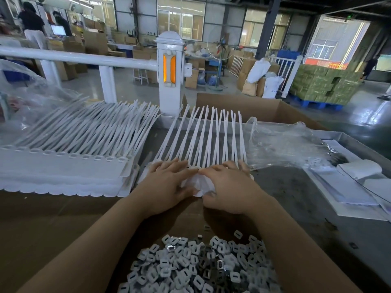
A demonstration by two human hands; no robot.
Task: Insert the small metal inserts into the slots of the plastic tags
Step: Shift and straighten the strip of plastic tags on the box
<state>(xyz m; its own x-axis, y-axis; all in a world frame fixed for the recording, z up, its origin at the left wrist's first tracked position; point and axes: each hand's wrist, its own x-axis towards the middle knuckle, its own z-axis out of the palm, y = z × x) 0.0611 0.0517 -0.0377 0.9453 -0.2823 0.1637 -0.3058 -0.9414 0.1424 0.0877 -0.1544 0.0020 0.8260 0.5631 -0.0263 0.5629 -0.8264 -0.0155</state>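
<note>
Below my wrists, the pile of metal inserts point(198, 269) is lying on the tabletop point(296, 197). I am pressing my left hand point(169, 187) and right hand point(230, 187), fingers relaxed, onto the strip of plastic tags point(203, 134), which is fanning away beyond my fingers. Left of my hands, a stack of tags point(67, 144) is resting.

White railing post point(170, 66) with orange reflectors — open cardboard box point(262, 109) behind, crumpled clear plastic point(283, 142) right.

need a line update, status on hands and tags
Both hands, left and right, pressed on the tag strip. Inserts pile near, untouched. Nothing blocking.
</note>
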